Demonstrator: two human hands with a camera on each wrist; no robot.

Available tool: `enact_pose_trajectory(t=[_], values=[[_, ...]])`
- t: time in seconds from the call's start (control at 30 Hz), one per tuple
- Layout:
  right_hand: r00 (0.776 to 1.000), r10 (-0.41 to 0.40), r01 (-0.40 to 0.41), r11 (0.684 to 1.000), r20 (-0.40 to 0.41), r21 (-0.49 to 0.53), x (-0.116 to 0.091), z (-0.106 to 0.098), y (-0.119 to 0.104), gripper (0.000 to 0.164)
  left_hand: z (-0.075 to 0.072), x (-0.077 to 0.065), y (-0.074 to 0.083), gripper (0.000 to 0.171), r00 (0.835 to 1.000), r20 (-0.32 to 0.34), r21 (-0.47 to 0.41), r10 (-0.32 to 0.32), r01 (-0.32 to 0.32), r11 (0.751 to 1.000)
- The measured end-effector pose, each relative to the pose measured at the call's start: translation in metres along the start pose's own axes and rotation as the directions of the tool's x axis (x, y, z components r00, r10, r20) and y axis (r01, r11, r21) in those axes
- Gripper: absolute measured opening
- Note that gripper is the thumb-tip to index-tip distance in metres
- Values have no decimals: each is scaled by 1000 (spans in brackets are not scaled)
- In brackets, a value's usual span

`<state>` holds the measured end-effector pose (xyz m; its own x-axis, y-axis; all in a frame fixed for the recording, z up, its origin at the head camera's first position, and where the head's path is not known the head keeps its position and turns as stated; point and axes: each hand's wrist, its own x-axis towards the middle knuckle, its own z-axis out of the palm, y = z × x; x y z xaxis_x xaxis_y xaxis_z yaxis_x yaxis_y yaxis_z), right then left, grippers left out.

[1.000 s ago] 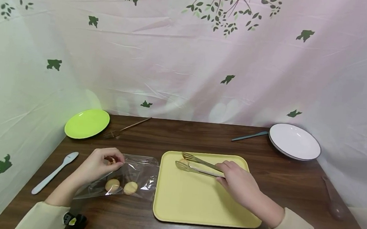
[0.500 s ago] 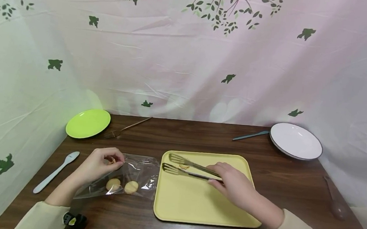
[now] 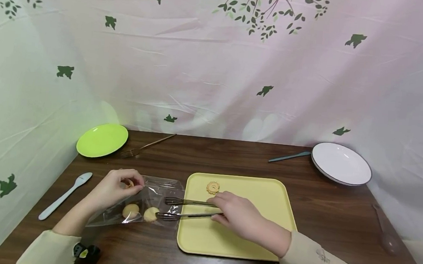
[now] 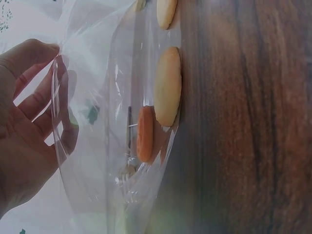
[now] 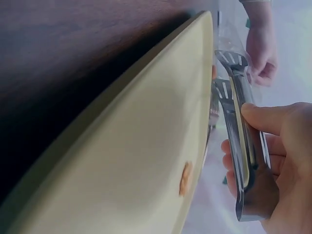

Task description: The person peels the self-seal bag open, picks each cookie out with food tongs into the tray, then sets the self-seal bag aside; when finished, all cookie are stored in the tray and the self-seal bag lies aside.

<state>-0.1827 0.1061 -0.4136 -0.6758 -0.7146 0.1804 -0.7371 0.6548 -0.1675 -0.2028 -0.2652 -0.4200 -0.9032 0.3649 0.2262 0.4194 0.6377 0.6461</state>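
My left hand (image 3: 117, 191) pinches the upper edge of a clear plastic bag (image 4: 92, 161) between thumb and fingers, lifting that edge off the table. Inside the bag lie two pale round cookies (image 3: 130, 211) and a browner cookie (image 4: 145, 134). My right hand (image 3: 239, 218) grips metal tongs (image 5: 243, 131) at mid-length. Their slotted tips stand apart with nothing between them, overlapping the bag's right side in the head view, near one pale cookie (image 3: 151, 214). On the yellow tray (image 3: 232, 243) a scalloped cookie (image 3: 213, 187) lies near the far left corner.
A green plate (image 3: 102, 140) and a copper-coloured fork (image 3: 150, 145) lie at the back left, a white spoon-like utensil (image 3: 64, 196) further forward. Stacked white plates (image 3: 341, 164) and a teal knife (image 3: 288, 157) sit back right. A dark ladle (image 3: 385, 235) rests at the right edge.
The tongs have swung left from over the scalloped cookie to the bag, leaving that cookie lying on the tray. My left hand and the bag have stayed in place.
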Motion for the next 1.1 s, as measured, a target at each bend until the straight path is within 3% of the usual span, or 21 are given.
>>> enact_pose_trajectory(t=[0.2, 0.47, 0.83, 1.1], values=[[999, -39, 40, 999, 33, -16, 17, 9, -8, 37, 2, -2, 4, 14, 1000, -26, 28, 7, -7, 1000], [994, -109, 109, 993, 11, -54, 32, 18, -14, 33, -5, -3, 39, 13, 999, -17, 6, 39, -39, 999], [998, -60, 60, 998, 13, -6, 29, 13, -12, 31, -6, -3, 40, 11, 999, -17, 10, 34, -33, 999], [999, -16, 16, 1000, -49, -2, 12, -6, 1, 33, 1, -3, 9, 12, 999, -32, 37, -1, 2, 999]])
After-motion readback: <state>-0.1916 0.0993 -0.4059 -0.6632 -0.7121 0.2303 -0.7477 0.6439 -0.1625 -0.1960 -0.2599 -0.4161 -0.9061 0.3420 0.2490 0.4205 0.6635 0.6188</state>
